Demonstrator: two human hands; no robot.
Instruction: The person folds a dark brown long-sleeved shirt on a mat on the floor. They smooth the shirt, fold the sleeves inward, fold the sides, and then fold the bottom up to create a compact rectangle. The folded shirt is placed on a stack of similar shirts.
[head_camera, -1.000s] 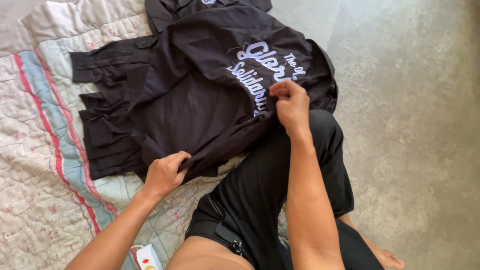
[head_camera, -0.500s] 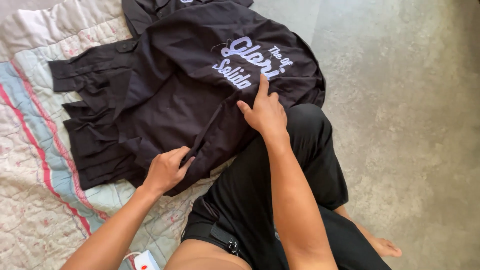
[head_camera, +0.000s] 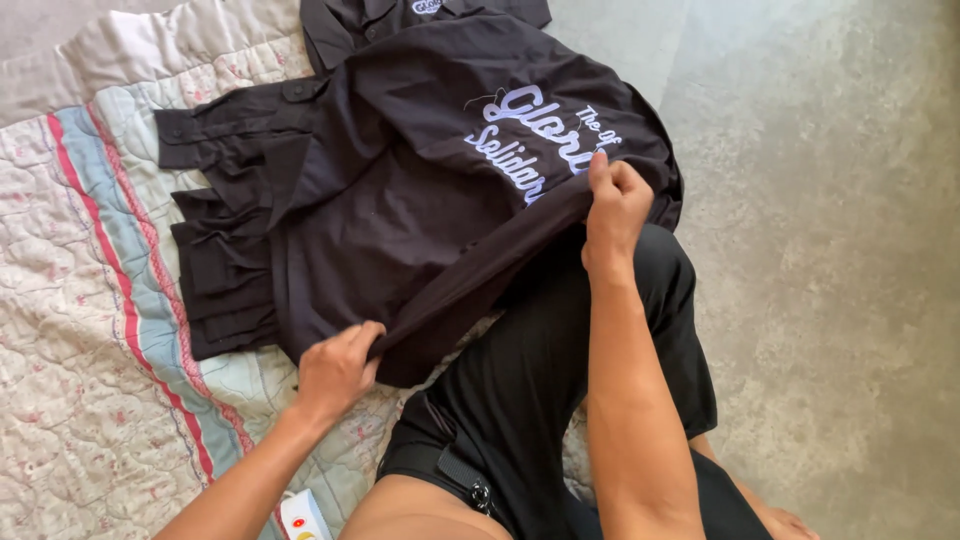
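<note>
At the far left a pale quilted cotton blanket (head_camera: 90, 300) with red and blue stripes covers the floor. On it lies a stack of folded black garments (head_camera: 225, 270), its edges stepped one over another, with a cuffed sleeve at the top.

Over the stack and toward the middle lies a black button-up shirt with pale blue lettering across its back (head_camera: 420, 190). It rests back-up, partly on the blanket and partly over the person's knee. A second dark collared shirt (head_camera: 420, 15) shows at the top edge, beyond it.

The left hand (head_camera: 335, 365) pinches the shirt's near hem at the lower left corner, fingers curled shut on the cloth. Between the two hands the hem is pulled into a taut, raised fold.

The right hand (head_camera: 615, 205) grips the other end of that fold just below the lettering, fingers closed on the fabric. Half a second ago this hand lay flat on the shirt with a finger pointing along it; now it has closed and lifted, so the bottom edge has come up off the leg. The shirt's lower part looks to be in the middle of being folded.

Black trousers (head_camera: 560, 380) cover the bent leg below, and bare grey concrete floor (head_camera: 840, 250) fills the right.
</note>
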